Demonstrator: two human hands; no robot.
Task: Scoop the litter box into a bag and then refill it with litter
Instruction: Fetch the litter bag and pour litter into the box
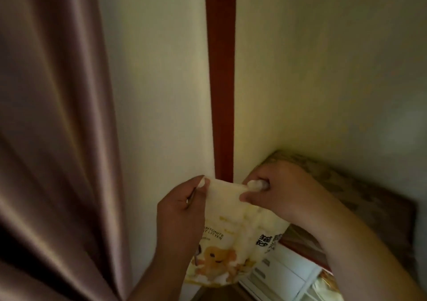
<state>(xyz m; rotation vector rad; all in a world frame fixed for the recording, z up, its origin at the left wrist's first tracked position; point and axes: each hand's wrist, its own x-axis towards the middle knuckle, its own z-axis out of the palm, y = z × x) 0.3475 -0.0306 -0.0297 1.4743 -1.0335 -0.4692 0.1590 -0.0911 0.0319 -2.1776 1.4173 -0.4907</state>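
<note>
A pale yellow bag of cat litter (227, 238) hangs upright in front of me, printed with a cartoon animal and the words "bentonite cat litter". My left hand (179, 210) pinches the bag's top edge at its left corner. My right hand (277, 191) pinches the same edge at its right corner. The top strip is stretched flat between the two hands. No litter box or scoop is in view.
A brown curtain (57, 139) fills the left side. A red-brown strip (221, 81) runs down the cream wall corner. A patterned surface (360, 194) lies at the right, with a white unit (284, 275) and another yellow package (328, 289) below it.
</note>
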